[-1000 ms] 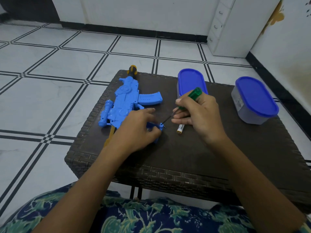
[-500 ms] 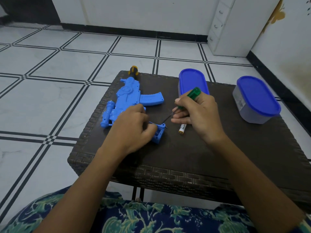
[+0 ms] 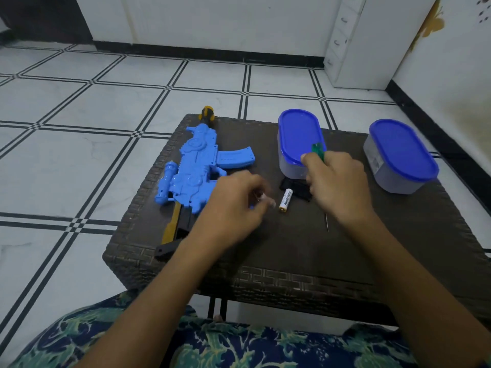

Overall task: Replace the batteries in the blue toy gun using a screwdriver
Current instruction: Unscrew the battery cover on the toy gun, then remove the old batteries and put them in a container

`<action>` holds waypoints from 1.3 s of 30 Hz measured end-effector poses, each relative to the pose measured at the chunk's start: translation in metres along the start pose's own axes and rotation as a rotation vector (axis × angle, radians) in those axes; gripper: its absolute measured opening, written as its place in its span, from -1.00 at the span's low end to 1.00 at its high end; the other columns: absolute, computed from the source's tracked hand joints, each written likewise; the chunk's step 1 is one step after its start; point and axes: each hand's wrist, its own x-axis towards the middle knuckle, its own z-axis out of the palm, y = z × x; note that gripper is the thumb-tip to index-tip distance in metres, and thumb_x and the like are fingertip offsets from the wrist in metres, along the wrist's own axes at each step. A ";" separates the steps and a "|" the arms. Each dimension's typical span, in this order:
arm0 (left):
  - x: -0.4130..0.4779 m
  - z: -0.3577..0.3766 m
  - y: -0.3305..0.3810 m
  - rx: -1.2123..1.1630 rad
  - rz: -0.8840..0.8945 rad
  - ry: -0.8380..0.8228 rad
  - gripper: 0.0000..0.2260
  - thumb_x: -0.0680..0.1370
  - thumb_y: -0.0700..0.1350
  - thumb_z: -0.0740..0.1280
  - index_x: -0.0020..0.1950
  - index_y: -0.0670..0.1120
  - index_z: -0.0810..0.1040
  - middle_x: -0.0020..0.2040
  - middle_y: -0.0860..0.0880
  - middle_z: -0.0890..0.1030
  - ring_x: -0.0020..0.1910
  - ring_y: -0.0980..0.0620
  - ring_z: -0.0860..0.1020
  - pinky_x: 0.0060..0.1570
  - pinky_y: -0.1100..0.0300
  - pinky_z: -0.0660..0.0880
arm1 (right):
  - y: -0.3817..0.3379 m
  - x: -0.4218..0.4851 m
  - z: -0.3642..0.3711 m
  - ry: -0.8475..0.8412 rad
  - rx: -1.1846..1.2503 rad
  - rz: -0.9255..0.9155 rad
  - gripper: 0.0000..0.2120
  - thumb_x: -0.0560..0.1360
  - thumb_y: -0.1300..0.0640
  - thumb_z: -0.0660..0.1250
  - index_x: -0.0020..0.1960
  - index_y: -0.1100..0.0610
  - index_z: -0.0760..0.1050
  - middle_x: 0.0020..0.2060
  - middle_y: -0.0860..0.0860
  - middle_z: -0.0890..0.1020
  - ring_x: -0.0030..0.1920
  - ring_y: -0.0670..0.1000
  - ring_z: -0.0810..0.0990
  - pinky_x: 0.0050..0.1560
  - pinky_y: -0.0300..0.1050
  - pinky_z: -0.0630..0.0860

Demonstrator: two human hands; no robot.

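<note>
The blue toy gun (image 3: 196, 168) lies on the left of the dark woven table (image 3: 292, 248), its yellow and black stock (image 3: 172, 227) pointing towards me. My left hand (image 3: 233, 205) is blurred and curled over the gun's grip, which is hidden apart from a sliver of blue at the fingertips. My right hand (image 3: 337, 181) is closed on the green-handled screwdriver (image 3: 318, 151). A thin metal shaft shows below that hand. A white and gold battery (image 3: 285, 200) lies between my hands. A small black piece (image 3: 292, 185) rests beside it, partly under my right hand.
Two tubs with blue lids stand at the back of the table, one (image 3: 299, 136) just behind my right hand, the other (image 3: 401, 152) at the far right. White tiled floor surrounds the table. A white cabinet (image 3: 358, 43) stands in the far corner.
My right hand has drawn the screwdriver away from the gun's grip, to the right and back. My left hand has shifted and is blurred. The black piece now shows.
</note>
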 end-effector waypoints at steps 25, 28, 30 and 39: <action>-0.007 0.048 0.007 0.457 0.166 0.009 -0.71 0.43 0.25 0.25 -0.14 0.06 0.55 -0.18 0.13 0.54 -0.14 0.06 0.45 -0.19 0.12 0.09 | 0.038 0.010 -0.013 -0.191 -0.608 0.190 -0.61 0.50 -0.13 0.37 0.13 0.13 0.40 -0.02 0.09 0.55 -0.02 0.12 0.54 -0.19 -0.04 0.42; -0.005 0.036 0.009 0.422 0.133 0.058 -0.65 0.47 0.31 0.19 -0.07 0.07 0.56 -0.07 0.16 0.57 -0.07 0.09 0.47 -0.13 0.12 0.15 | 0.031 0.005 -0.014 -0.154 -0.629 0.125 -0.67 0.51 -0.13 0.35 0.03 0.12 0.40 -0.22 0.02 0.47 -0.12 0.07 0.52 -0.21 -0.05 0.43; -0.006 0.027 0.008 0.403 0.111 0.101 -0.66 0.47 0.28 0.22 0.00 0.06 0.57 0.01 0.16 0.58 0.00 0.09 0.50 -0.05 0.10 0.20 | 0.021 -0.002 -0.015 -0.101 -0.629 0.054 -0.72 0.54 -0.09 0.32 -0.02 0.10 0.36 -0.24 0.00 0.43 -0.17 0.05 0.44 -0.24 -0.08 0.35; -0.045 -0.016 -0.008 0.441 -0.116 0.159 -0.71 0.44 0.17 0.30 0.08 0.07 0.53 0.14 0.14 0.54 0.15 0.06 0.49 0.08 0.01 0.29 | -0.015 -0.040 0.019 -0.267 -0.201 -0.292 -0.74 0.46 0.00 0.41 0.10 0.07 0.51 -0.02 0.01 0.61 -0.03 0.03 0.58 -0.05 0.03 0.58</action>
